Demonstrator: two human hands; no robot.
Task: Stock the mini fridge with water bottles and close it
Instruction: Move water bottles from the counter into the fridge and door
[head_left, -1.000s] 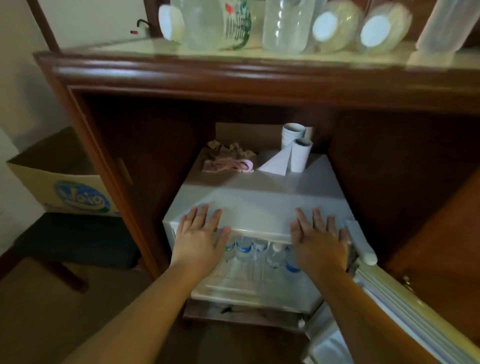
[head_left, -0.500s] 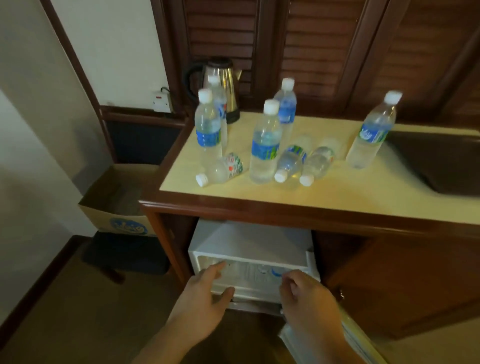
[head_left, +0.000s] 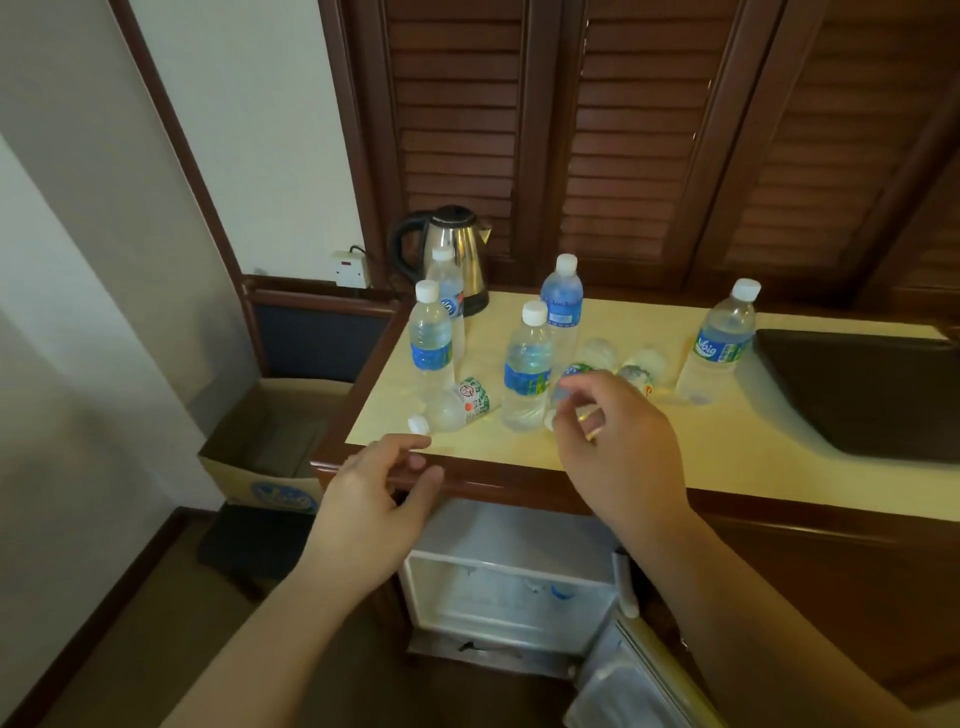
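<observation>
Five water bottles stand upright on the cream counter (head_left: 727, 447), each clear with a white cap and a blue label: one at the left front (head_left: 430, 340), one behind it (head_left: 451, 291) beside the kettle (head_left: 457, 249), one in the middle (head_left: 527, 369), one behind that (head_left: 561, 301), and one well to the right (head_left: 719, 345). A sixth bottle (head_left: 454, 408) with a green and red label lies on its side near the counter's front left edge, cap toward the edge. Two more lie behind the right hand (head_left: 621, 447); only their far ends and bits of label show, so their shape is hard to make out.

That right hand hovers over the lying bottles with fingers loosely bent, gripping nothing; whether a fingertip touches a bottle cannot be told. The left hand (head_left: 369, 499) hangs at the counter's wooden front edge, fingers relaxed and spread, empty.

Below the counter sits the fridge (head_left: 511, 530), white, its door (head_left: 639, 680) swung open to the lower right and cut off by the frame. Bottle caps inside show only as blurred pale and blue spots. A cardboard box (head_left: 270, 467) stands left of the cabinet.
</observation>
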